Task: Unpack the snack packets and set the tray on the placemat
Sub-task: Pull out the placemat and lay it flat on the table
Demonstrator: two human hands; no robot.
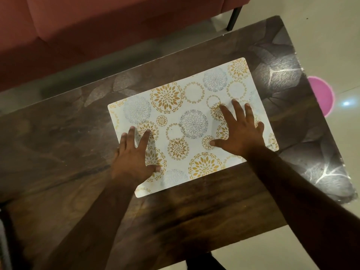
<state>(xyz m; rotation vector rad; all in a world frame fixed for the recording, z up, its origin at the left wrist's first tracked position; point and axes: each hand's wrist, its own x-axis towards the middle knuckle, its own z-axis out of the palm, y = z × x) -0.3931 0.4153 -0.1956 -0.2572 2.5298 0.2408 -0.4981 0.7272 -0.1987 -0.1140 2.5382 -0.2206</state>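
Observation:
A white placemat (187,106) with gold and grey flower circles lies flat and slightly skewed on a dark brown table (58,137). My left hand (134,158) rests palm down on the mat's near left corner, fingers spread. My right hand (239,131) presses flat on the mat's right part, fingers spread too. Neither hand holds anything. No tray and no snack packets are in view.
A red sofa (97,26) stands beyond the table's far edge, one black leg (233,18) showing. A pink round tub (321,95) sits on the pale floor past the table's right edge. Glare spots shine on the table's right end.

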